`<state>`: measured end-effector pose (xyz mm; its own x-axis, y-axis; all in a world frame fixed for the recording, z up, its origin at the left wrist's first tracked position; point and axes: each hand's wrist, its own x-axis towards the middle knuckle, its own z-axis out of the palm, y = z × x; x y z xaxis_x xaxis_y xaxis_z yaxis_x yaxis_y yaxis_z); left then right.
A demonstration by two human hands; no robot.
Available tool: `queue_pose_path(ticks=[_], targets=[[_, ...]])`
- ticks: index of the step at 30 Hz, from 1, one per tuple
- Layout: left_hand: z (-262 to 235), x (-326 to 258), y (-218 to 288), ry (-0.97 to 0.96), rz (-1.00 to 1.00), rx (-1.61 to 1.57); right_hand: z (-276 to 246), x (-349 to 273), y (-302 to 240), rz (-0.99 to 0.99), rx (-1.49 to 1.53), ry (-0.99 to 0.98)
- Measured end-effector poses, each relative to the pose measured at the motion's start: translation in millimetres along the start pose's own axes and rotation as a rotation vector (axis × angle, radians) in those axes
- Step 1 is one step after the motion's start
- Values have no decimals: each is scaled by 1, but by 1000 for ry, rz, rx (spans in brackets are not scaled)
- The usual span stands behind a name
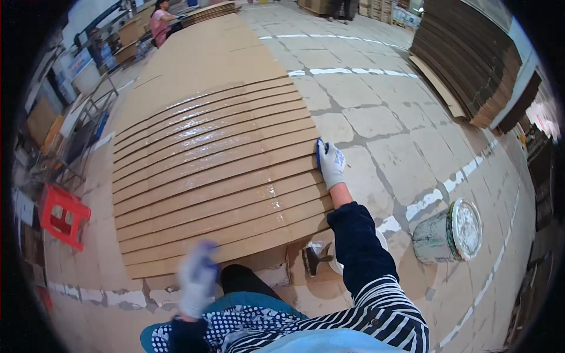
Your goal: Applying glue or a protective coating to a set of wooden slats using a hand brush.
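Observation:
Brown cardboard sheets lie fanned out before me, each overlapping the one below so that only a strip of each shows. Wet-looking, shiny streaks run across the middle strips and part of the right side. At the right edge of the fan, my right hand, in a white and blue glove, is closed on a sheet's edge; some fingers are hidden. Near the front edge, my left hand, gloved alike, is smeared by motion, and its fingers cannot be made out. Below the right front corner is a dark-ended brush, beside a partly hidden white container.
A smeared bucket stands on the floor at right. Tall dark cardboard stacks rise at far right. A red plastic stool is at left. Beyond the far end of the sheets, a person in pink sits by another cardboard pile.

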<state>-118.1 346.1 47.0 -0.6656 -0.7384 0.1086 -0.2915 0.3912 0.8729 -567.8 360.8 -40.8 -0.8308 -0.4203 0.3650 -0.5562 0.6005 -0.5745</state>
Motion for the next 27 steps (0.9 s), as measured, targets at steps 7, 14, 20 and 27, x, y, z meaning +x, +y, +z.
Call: queue_pose_path(ticks=[7,14,20,27], targets=[[-232,-33,-258,764,-229,-341,1,-2,-15,-42,91,-78],[-188,-14,-224,939,-391,645,-20,-15,-37,-66,238,-137],[-180,3,-188,811,-788,618,-16,-3,-1,-80,214,-164],[-197,-16,-199,696,-783,602,-9,-7,-13,-164,148,-86]])
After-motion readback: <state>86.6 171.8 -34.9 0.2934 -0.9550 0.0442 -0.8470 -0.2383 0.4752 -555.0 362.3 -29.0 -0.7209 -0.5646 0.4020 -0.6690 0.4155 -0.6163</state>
